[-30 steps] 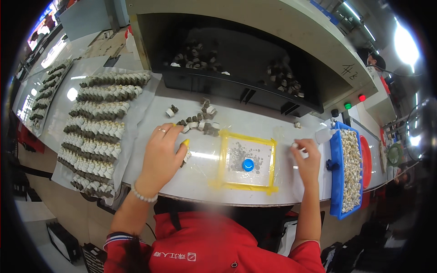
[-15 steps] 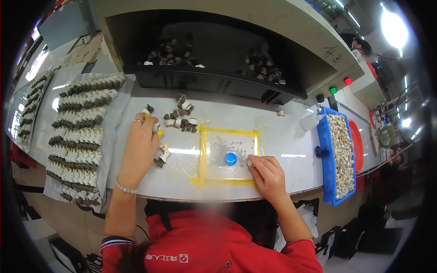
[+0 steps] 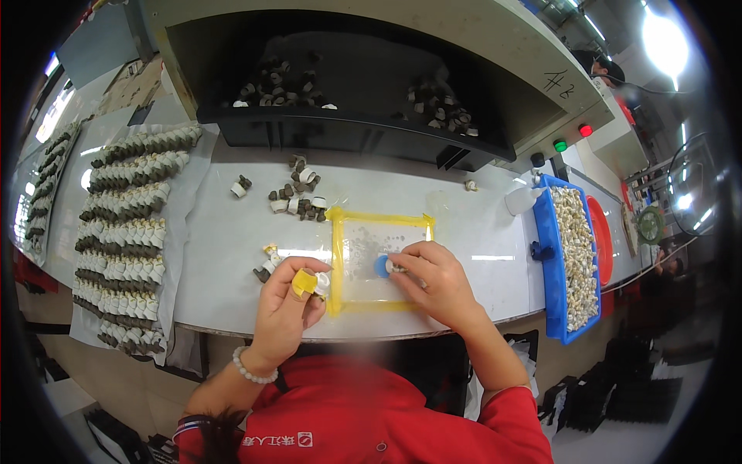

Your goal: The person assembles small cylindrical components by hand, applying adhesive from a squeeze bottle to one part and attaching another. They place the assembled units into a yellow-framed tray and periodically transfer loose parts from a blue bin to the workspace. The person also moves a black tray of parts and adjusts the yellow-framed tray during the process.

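Observation:
My left hand [image 3: 287, 301], with yellow wrapping on its thumb, pinches a small white figurine body [image 3: 322, 284] just left of the taped square. Its lower part is hidden by the fingers. In the pinch of my right hand [image 3: 440, 284] is a small white piece [image 3: 392, 265], right at the edge of a round blue cap [image 3: 381, 267] and partly covering it. I cannot tell whether they touch. The cap lies on a clear square sheet [image 3: 363, 292] bordered with yellow tape and spotted with droplets. A finished-looking white and grey figurine [image 3: 267, 261] lies beyond my left hand.
Several white and dark figurine bodies [image 3: 297, 203] lie behind the square. Rows of figurines [image 3: 124, 232] stand on sheets at left. A black-fronted machine [image 3: 355, 127] spans the back. To the right are a white squeeze bottle [image 3: 522, 201] and a blue tray [image 3: 547, 255] of small pieces.
My left hand has come back toward me and right, carrying a figurine body from the far left. My right hand has moved left to the blue cap with its small piece.

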A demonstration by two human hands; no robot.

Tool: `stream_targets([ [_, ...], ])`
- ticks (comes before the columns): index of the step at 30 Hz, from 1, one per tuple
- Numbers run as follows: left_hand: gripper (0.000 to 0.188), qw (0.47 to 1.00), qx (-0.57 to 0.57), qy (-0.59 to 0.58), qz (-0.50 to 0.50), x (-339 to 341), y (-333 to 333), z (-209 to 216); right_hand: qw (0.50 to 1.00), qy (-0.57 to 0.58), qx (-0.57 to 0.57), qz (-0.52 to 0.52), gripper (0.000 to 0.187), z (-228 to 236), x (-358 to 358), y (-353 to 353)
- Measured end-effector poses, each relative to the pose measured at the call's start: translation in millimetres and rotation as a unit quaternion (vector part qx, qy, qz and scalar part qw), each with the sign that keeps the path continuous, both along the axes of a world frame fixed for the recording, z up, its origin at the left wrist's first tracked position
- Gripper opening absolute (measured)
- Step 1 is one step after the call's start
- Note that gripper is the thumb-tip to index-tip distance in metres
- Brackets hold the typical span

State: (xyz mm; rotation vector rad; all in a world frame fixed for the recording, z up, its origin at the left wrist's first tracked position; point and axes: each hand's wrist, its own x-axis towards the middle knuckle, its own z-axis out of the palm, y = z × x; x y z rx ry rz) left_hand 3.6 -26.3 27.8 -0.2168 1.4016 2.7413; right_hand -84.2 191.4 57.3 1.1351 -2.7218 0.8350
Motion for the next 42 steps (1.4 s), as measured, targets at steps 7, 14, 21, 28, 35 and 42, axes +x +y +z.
stream_targets([
  [7,0.021,0.997,0.049,-0.044,-0.039,3.8,9.7,-6.6,0.996,0.029,0.085,0.023,0.02,6.3,-3.7,-2.6],
  [14,0.027,0.986,0.126,-0.062,-0.089,-1.3,17.6,-2.1,0.995,0.036,0.089,0.029,0.021,8.6,-3.8,-5.7],
  [21,0.033,0.988,0.061,-0.076,-0.121,-2.0,16.6,-5.6,0.994,-0.077,-0.059,-0.053,0.024,-1.7,4.7,1.0],
  [28,0.027,0.981,-0.034,-0.05,-0.182,2.9,15.8,-13.8,0.937,-0.273,-0.211,-0.043,0.027,-3.1,18.7,-4.1],
  [35,0.03,0.978,-0.052,-0.027,-0.2,1.8,15.7,-11.1,0.914,-0.318,-0.252,0.011,0.027,2.3,20.4,-11.9],
  [42,0.031,0.975,-0.08,-0.006,-0.209,2.4,16.7,-9.7,0.942,-0.281,-0.185,0.014,0.026,8.5,25.2,-18.8],
])
